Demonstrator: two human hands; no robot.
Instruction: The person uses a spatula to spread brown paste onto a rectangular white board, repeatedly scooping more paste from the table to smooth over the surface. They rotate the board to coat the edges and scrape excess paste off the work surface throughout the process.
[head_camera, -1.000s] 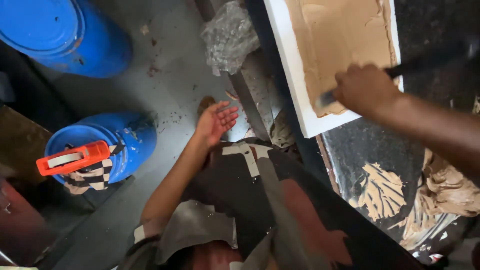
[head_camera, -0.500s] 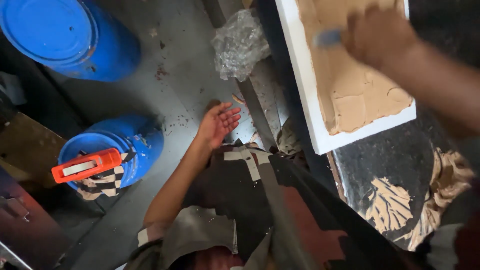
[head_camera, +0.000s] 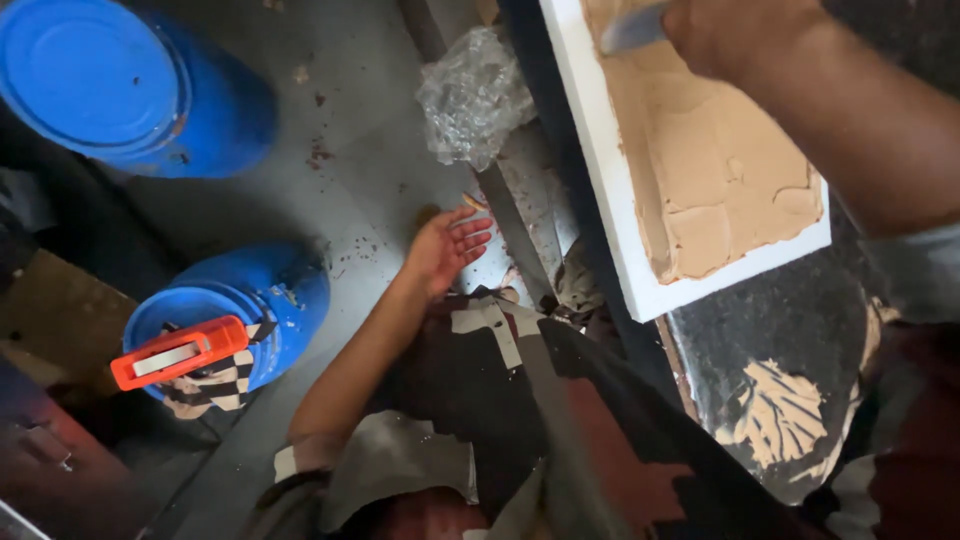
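Observation:
A white rectangular board (head_camera: 618, 215) lies on a dark worktop, most of its top covered with a tan paste (head_camera: 710, 190). My right hand (head_camera: 735, 35) is at the board's far end, closed around the handle of a flat-bladed spreading tool (head_camera: 632, 27) whose blade rests on the paste. My left hand (head_camera: 450, 248) hangs down beside my body below the worktop's edge, fingers spread, holding nothing.
Two blue drums stand on the grey floor at the left, one far (head_camera: 120, 85) and one near (head_camera: 235, 310), the near one with an orange tool (head_camera: 180, 352) on its lid. A crumpled clear plastic sheet (head_camera: 475, 95) lies by the worktop edge. Dried paste smears (head_camera: 790, 415) mark the worktop.
My right hand has moved with the tool from the board's near end up to its far end. The left hand stays hanging in place.

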